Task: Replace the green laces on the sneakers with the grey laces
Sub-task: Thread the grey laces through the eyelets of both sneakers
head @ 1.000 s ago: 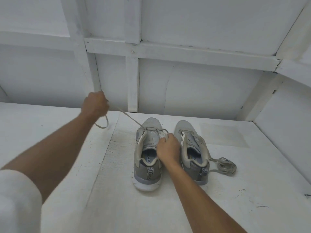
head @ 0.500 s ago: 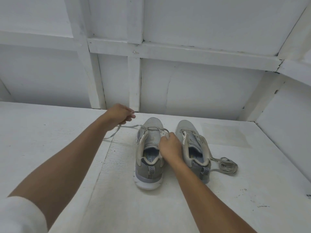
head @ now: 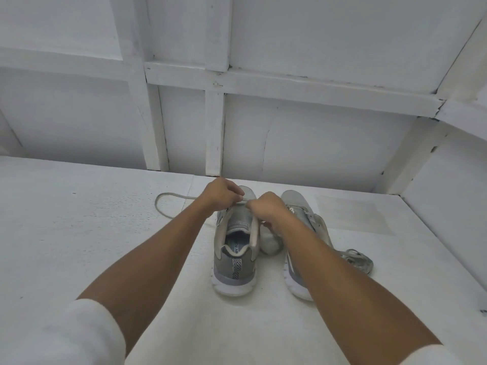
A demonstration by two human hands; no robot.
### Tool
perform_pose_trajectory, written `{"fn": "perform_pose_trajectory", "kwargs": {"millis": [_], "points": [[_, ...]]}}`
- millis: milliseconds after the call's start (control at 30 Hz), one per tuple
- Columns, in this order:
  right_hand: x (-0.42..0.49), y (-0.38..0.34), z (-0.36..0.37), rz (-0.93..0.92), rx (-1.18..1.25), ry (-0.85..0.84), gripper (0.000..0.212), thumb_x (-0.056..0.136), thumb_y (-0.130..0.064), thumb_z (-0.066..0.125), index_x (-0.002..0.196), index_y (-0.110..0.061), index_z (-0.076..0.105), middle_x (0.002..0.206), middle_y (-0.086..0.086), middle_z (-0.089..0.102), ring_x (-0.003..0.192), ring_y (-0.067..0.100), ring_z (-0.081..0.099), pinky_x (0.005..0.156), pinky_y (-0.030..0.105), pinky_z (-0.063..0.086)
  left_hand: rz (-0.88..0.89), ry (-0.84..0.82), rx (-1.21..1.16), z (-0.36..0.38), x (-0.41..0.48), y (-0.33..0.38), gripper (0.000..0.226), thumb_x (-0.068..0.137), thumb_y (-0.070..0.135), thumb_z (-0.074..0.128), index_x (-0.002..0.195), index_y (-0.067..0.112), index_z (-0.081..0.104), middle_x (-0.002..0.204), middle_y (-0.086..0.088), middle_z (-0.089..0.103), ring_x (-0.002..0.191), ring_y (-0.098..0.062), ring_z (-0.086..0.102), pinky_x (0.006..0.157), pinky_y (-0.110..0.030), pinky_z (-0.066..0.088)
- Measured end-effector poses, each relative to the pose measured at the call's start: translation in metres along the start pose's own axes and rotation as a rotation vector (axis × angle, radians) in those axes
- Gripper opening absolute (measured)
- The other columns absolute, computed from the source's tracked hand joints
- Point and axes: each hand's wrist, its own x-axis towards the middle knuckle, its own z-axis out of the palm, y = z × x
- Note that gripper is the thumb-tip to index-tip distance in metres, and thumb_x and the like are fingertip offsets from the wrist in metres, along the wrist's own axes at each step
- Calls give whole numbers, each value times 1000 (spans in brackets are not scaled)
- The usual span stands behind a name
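Two sneakers: the left sneaker (head: 234, 262) and right sneaker (head: 295, 201) stand side by side on the white table (head: 79, 233), heels toward the camera.
Lace: a flat, pale lace (head: 179, 196) leaves the toe end of the left sneaker and trails in a slack loop across the table to the left. The light washes out its colour, so I cannot tell green from grey.
Left hand: the left hand (head: 224, 193) is over the left sneaker's toe, fingers curled and pinching the lace.
Right hand: the right hand (head: 266, 209) pinches the same lace just beside it, the fingertips of the two hands almost meeting.
Step in hand: judged to be work at the front eyelets of the left sneaker. The rest of its throat looks bare of lacing, so this shoe is far from finished.
Next move: it likely calls for a fine pinch near the lace tip, a steady shoe and an even pull so the flat lace does not twist.
Spare laces: a tangled bundle of laces (head: 358, 259) lies against the right sneaker's outer side.
Materials: grey mesh uppers, padded collars, thick white foam soles, a chevron heel tab and soft woven laces.
White lump: a rounded white lump (head: 268, 241) sits between the shoes; what it is I cannot tell.
Surroundings: the table top is rough and grainy, and behind it is a white panelled wall (head: 214, 127) with battens.
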Motion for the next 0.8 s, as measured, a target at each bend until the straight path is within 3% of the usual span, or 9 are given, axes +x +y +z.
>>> {"fn": "perform_pose_trajectory", "kwargs": {"millis": [100, 200, 333, 800], "points": [[5, -2, -2, 23, 20, -28, 14, 85, -20, 60, 87, -7, 55, 79, 9, 56, 65, 24, 55, 45, 24, 40, -6, 7, 54, 4, 3, 1, 7, 83, 12, 72, 84, 18, 73, 85, -3, 69, 76, -14, 60, 77, -27, 53], [9, 2, -1, 98, 187, -36, 6, 87, -8, 50, 85, -7, 55, 81, 12, 56, 64, 22, 53, 47, 23, 44, -17, 9, 72, 6, 3, -1, 5, 83, 14, 72, 86, 18, 73, 85, -1, 67, 82, -14, 62, 81, -27, 54], [13, 8, 2, 198, 338, -48, 21, 87, 2, 38, 77, -9, 52, 74, 12, 52, 61, 22, 48, 50, 24, 41, -32, 5, 79, 10, 4, -2, 2, 83, 18, 74, 82, 19, 73, 92, -3, 68, 92, -18, 63, 87, -32, 55], [19, 16, 6, 274, 473, -62, 23, 93, 0, 42, 101, -7, 62, 79, 12, 58, 62, 22, 53, 55, 26, 45, -45, -4, 134, 21, 6, -2, 6, 82, 13, 73, 79, 19, 73, 95, -5, 70, 94, -19, 62, 81, -26, 49]]}}
